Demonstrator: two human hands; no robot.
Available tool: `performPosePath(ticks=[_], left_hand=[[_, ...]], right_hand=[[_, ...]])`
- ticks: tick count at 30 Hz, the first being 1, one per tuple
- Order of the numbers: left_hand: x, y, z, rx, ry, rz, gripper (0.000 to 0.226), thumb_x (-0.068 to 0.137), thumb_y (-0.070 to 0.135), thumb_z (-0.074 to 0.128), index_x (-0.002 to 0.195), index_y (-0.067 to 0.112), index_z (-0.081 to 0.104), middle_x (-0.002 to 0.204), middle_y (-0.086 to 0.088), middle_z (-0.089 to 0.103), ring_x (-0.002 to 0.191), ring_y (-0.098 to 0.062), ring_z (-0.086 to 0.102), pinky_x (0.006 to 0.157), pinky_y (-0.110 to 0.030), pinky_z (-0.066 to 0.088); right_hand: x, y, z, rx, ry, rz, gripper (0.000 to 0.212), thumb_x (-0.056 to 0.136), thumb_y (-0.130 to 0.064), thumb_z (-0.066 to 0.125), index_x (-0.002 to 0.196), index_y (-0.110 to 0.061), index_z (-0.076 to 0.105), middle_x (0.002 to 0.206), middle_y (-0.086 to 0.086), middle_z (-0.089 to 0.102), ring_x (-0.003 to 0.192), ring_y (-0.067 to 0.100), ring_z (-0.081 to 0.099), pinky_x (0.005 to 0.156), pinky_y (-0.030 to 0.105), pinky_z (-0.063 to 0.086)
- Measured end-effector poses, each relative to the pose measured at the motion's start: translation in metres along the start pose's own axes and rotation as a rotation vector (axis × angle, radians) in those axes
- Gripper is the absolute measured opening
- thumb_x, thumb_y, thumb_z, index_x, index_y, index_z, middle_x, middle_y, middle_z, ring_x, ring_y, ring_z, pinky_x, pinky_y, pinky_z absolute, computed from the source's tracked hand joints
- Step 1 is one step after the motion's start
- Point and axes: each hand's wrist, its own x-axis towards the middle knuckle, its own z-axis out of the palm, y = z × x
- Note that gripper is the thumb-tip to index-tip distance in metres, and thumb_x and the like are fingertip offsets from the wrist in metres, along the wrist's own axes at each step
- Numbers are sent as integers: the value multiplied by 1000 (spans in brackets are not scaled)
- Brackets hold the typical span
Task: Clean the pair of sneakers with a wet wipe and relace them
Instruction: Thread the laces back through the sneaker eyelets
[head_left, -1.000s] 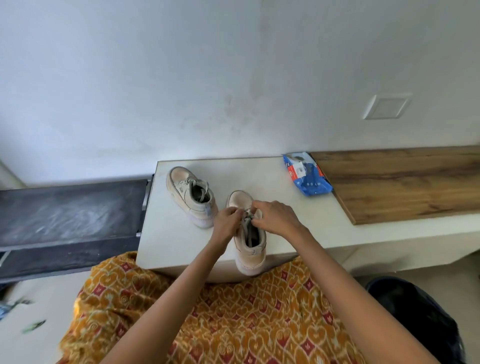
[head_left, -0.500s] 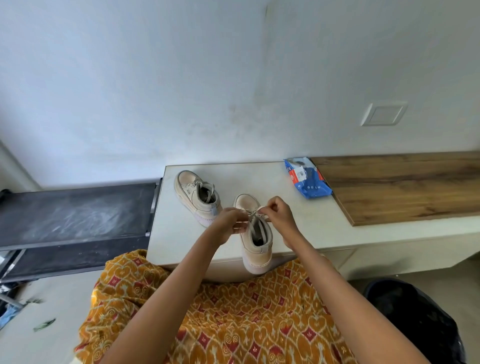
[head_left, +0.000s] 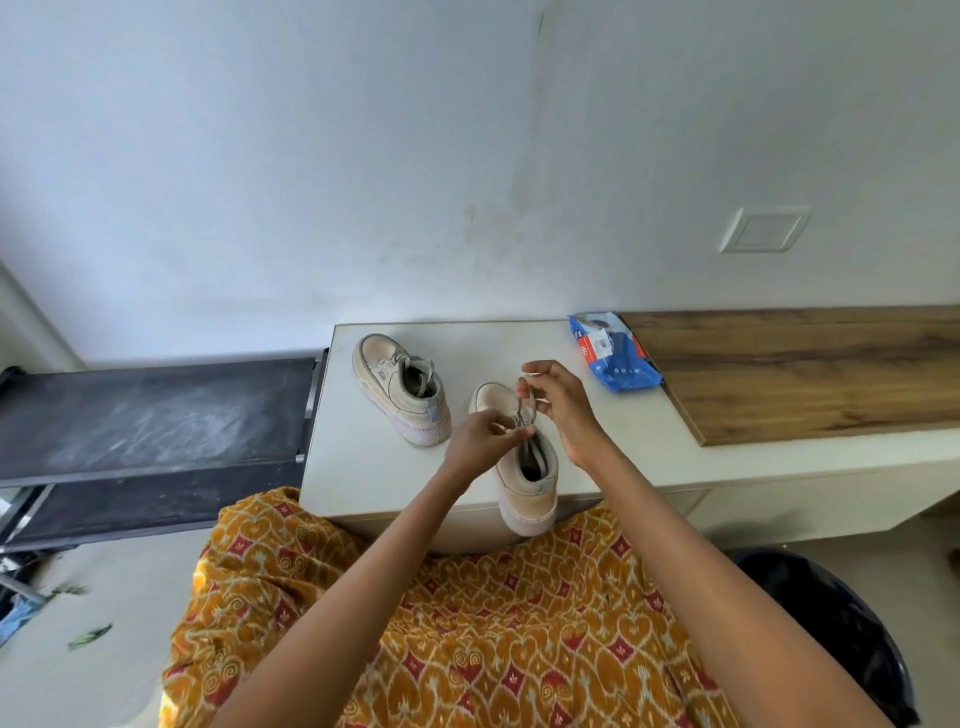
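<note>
White table, wipes pack writing unreadable

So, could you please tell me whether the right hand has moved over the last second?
Yes. The right hand has lifted off the near sneaker toward the wipes pack, pulling the lace.

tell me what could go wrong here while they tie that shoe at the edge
The near sneaker has its heel past the white counter edge; a hard pull on the lace, pinched by the left hand and right hand, might tip it off. A loose grip could also let the lace slip.
</note>
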Motion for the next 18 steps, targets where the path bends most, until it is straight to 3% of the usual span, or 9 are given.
performPosePath(ticks=[2, 6, 8, 11, 13, 15, 18], left_hand=[[1, 4, 7, 63, 79, 7, 34, 80, 43, 69, 89, 10, 66, 86, -1, 66, 79, -15, 61, 69, -32, 48], [6, 10, 6, 64, 138, -8, 16, 83, 19, 67, 81, 3, 70, 75, -10, 68, 71, -22, 64, 67, -35, 51], [6, 12, -4, -127, 36, -111, 7, 84, 6, 65, 86, 0, 66, 74, -14, 65, 65, -22, 62, 68, -36, 55], [2, 17, -22, -624, -101, -316, 16, 89, -9, 47, 100, 1, 52, 79, -15, 55, 65, -24, 57, 63, -33, 54], [1, 23, -34, -868, -88, -365, 20, 92, -8, 34, 102, 3, 47, 77, -12, 45, 65, -24, 51, 68, -36, 50], [3, 26, -44, -954, -41, -375, 25, 90, -6, 28, 103, 4, 46, 68, -7, 37, 57, -18, 42, 66, -36, 48], [5, 28, -54, -989, 27, -367, 26, 89, -2, 29, 104, 7, 49, 57, -1, 30, 43, -11, 31, 42, -21, 37]], right_hand=[[6, 0, 1, -228, -3, 8, 19, 95, -12, 43, 105, -15, 58, 98, 3, 62, 92, 15, 58, 76, 21, 47], [8, 6, -13, -600, 197, -90, 20, 94, -17, 48, 112, -11, 55, 111, 5, 55, 94, 14, 54, 78, 25, 44], [1, 8, -23, -715, 189, -134, 13, 93, -20, 52, 103, -12, 55, 101, 4, 59, 88, 16, 56, 71, 26, 43], [-13, 12, -27, -967, -95, -68, 12, 90, -24, 55, 96, -15, 62, 95, 2, 64, 85, 18, 58, 68, 26, 43], [-21, 12, -23, -1144, -194, -35, 18, 90, -25, 55, 98, -16, 67, 103, 5, 62, 89, 21, 59, 72, 30, 46], [-28, 13, -14, -1372, -106, -110, 22, 90, -26, 54, 104, -15, 68, 106, 6, 57, 93, 24, 60, 73, 32, 45], [-36, 22, 12, -1679, -12, -252, 24, 95, -12, 46, 114, -7, 59, 110, 9, 56, 97, 26, 60, 71, 33, 48]])
